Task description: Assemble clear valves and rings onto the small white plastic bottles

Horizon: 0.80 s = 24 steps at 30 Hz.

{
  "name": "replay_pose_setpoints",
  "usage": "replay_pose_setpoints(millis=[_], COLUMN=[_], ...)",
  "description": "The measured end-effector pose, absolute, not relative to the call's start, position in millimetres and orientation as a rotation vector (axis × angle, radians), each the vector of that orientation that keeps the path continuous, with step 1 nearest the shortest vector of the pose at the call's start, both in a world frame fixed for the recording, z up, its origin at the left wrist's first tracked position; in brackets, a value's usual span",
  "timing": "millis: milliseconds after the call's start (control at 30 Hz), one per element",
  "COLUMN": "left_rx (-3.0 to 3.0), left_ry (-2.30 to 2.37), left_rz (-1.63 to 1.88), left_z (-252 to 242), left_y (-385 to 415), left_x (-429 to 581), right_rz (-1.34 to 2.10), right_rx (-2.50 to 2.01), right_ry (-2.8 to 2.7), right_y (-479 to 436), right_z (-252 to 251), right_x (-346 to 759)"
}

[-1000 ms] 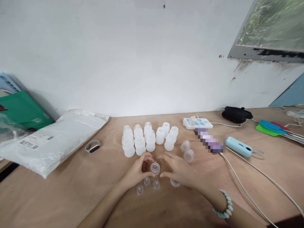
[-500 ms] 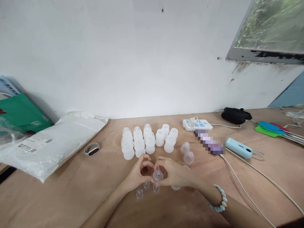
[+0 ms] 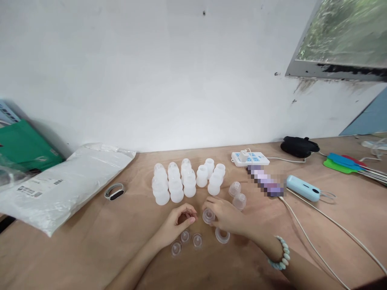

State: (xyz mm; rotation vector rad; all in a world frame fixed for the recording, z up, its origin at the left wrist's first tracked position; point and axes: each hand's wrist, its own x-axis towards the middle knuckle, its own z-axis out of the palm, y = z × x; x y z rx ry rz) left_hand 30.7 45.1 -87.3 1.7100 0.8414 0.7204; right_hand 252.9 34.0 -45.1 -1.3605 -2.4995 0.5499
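Observation:
My right hand (image 3: 225, 214) grips a clear bottle nipple set in a collar ring (image 3: 208, 216) by its edge, just above the table. To its left, my left hand (image 3: 178, 224) is loosely curved, thumb and fingers apart, with nothing visible in it. Three clear nipples (image 3: 197, 241) lie on the table below my left hand. Under my right wrist rests a clear collar ring (image 3: 223, 236). Beyond my hands stand several white baby bottles (image 3: 177, 191) with clear domed caps, and to their right a few open-topped bottles (image 3: 214, 184).
Two clear domed caps (image 3: 239, 201) sit right of the bottles. Farther right are a power strip (image 3: 250, 159), a pixelated phone-like item (image 3: 266, 181), a light-blue device (image 3: 303, 188) and cables. A fitness band (image 3: 115, 192) and a white plastic parcel (image 3: 69, 181) lie left.
My left hand has come away from the nipple and collar. My right hand has shifted slightly right with the piece, and the nipple's tip no longer sticks up between my fingers.

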Motion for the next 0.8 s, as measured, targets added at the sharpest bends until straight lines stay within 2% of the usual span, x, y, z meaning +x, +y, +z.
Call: replay_pose_setpoints(millis=[167,500,667,800], left_rx=[1.778,1.794,1.769,1.702], left_ry=[0.892,0.893,0.862,0.822], left_rz=[0.702,0.693,0.717,0.762], left_z=[-87,-86,-86,-88], left_y=[44,45,44,42], left_x=[32,32,32,30], right_rz=[0.421,-0.146,-0.246,-0.296], right_rx=[-1.364,-1.465,-1.369,-1.364], right_ry=[-2.542,-2.342,-2.47,-2.382], right_y=[33,89,118,105], right_z=[-50,11,14,22], right_x=[257,263,248,261])
